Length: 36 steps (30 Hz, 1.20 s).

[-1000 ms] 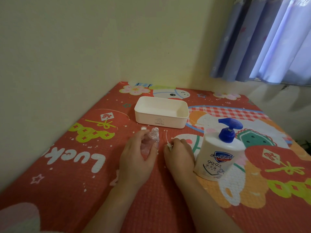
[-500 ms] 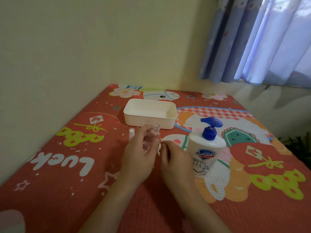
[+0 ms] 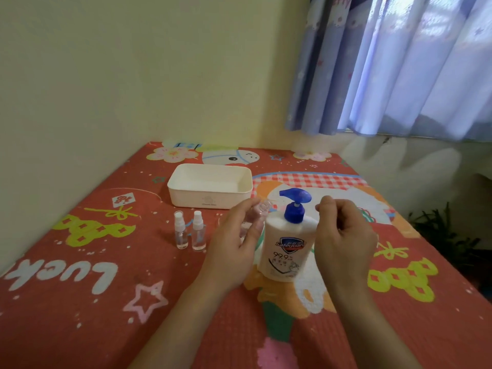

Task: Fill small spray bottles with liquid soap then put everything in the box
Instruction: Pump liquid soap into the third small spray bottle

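Two capped spray bottles [image 3: 189, 231] stand upright side by side on the red patterned mat [image 3: 80, 302], in front of the white box [image 3: 210, 189], which holds nothing visible. A third, uncapped small bottle [image 3: 259, 213] is gripped in the left hand [image 3: 234, 243], its open mouth held just beside the blue nozzle of the soap dispenser [image 3: 288, 238]. The right hand [image 3: 343, 233] is raised beside the pump head with its fingers curled; whether anything small is pinched in it cannot be told.

For a clean fill, the bottle mouth should be brought directly under the nozzle tip and kept steady before the pump is pressed slowly, since the opening looks narrow and soap could run down the outside.

Compared with half a second ago, both hands have been lifted from the mat and shifted to the dispenser, and the two capped bottles have come into view.
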### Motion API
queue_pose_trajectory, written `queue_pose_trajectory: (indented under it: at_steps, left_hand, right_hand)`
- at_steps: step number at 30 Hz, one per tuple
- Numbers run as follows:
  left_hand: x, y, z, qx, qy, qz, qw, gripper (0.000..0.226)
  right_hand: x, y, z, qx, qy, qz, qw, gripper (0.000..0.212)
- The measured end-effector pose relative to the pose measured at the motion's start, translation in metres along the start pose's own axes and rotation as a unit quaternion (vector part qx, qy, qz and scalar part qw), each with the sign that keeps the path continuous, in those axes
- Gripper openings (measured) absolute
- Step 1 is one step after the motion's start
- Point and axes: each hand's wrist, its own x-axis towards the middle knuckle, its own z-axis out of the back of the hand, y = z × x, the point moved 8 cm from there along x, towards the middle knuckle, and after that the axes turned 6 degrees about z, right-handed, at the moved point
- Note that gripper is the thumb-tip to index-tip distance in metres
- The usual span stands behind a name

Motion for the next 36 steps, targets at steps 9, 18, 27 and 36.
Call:
queue_pose_trajectory:
  at_steps: [9,18,27,36]
  left_hand:
    - [0.010,-0.012,-0.010,-0.029,0.003,-0.017,0.999,0.036]
    - [0.018,-0.012,-0.009,-0.033,0.008,-0.024,0.999,0.037]
    - [0.023,-0.021,-0.005,-0.004,0.050,-0.042,0.998,0.041]
    - [0.022,-0.012,-0.004,-0.005,0.041,-0.026,0.999,0.040]
  right_hand:
    - [0.032,-0.005,-0.037,0.026,0.188,-0.065,0.980,0.046]
    - [0.038,0.003,-0.059,0.026,0.315,-0.043,0.948,0.027]
    - [0.041,-0.006,-0.073,0.019,0.373,-0.157,0.914,0.034]
    - [0.044,-0.011,-0.084,-0.093,0.413,-0.090,0.901,0.022]
